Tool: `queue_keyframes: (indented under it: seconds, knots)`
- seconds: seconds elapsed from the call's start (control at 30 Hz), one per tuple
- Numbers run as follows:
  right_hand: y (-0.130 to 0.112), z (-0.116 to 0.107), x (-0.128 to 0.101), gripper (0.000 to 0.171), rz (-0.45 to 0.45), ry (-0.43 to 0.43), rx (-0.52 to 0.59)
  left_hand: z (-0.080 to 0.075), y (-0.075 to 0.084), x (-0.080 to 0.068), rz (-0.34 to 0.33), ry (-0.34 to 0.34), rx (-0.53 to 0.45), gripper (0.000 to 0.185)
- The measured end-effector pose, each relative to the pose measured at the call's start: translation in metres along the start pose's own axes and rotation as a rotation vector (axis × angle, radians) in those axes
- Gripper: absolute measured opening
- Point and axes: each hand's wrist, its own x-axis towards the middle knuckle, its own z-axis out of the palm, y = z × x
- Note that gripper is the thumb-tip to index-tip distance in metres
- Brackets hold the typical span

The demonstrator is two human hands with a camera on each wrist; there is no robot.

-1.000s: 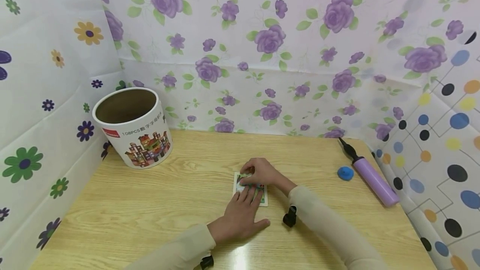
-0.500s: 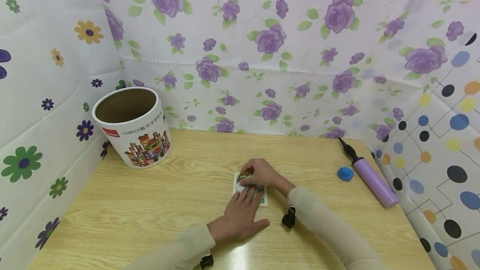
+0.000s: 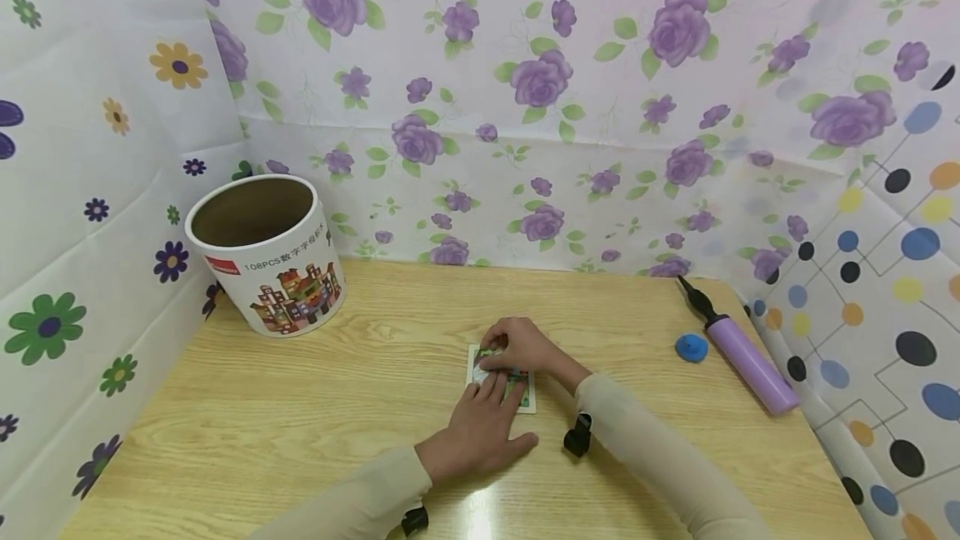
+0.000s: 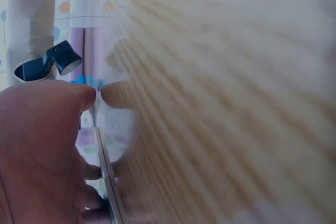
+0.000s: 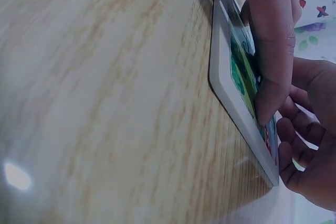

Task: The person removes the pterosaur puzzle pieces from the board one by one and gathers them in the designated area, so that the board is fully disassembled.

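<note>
A small flat board (image 3: 528, 404) with a white border and a colourful picture lies on the table. My left hand (image 3: 483, 433) rests on its near part, fingers straight and spread, thumb out to the right. In the right wrist view one left finger (image 5: 270, 51) presses the picture of the board (image 5: 224, 80). My right hand (image 3: 528, 344) reaches over the board's far part, fingers curled and thumb near the index finger. Its curled fingers (image 5: 299, 127) are at the board's edge; whether they pinch anything is hidden. The left wrist view shows my left palm (image 4: 39, 150) beside the board's thin edge (image 4: 107, 174).
A large white bucket (image 3: 300, 282) with printed building blocks stands at the back left. A purple hand pump (image 3: 752, 365) with a black nozzle lies at the right, next to a small blue object (image 3: 692, 347). Patterned cloth walls (image 3: 480, 107) border the wooden table (image 3: 337, 407).
</note>
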Motion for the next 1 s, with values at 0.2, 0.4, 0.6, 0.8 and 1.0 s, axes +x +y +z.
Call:
queue_keyframes:
  seconds: [0.2,0.4,0.6,0.8,1.0]
  knots:
    - [-0.002,-0.001,0.0,0.015,0.008,-0.004,0.022,0.0,0.0,0.0,-0.002,-0.007,-0.018,0.083]
    - [-0.002,-0.005,0.0,0.006,-0.023,-0.009,0.043,0.001,-0.001,0.0,-0.009,-0.024,-0.024,0.085]
    - [0.002,-0.01,0.0,0.009,-0.04,-0.026,0.095,0.002,-0.002,0.0,0.0,-0.004,-0.016,0.085]
    - [-0.001,-0.013,-0.003,0.011,-0.024,-0.021,0.175,0.0,-0.001,-0.001,-0.008,-0.005,-0.039,0.085]
    - [-0.005,-0.013,-0.007,0.013,-0.018,-0.002,0.214,0.001,-0.003,0.0,0.002,0.01,-0.07,0.085]
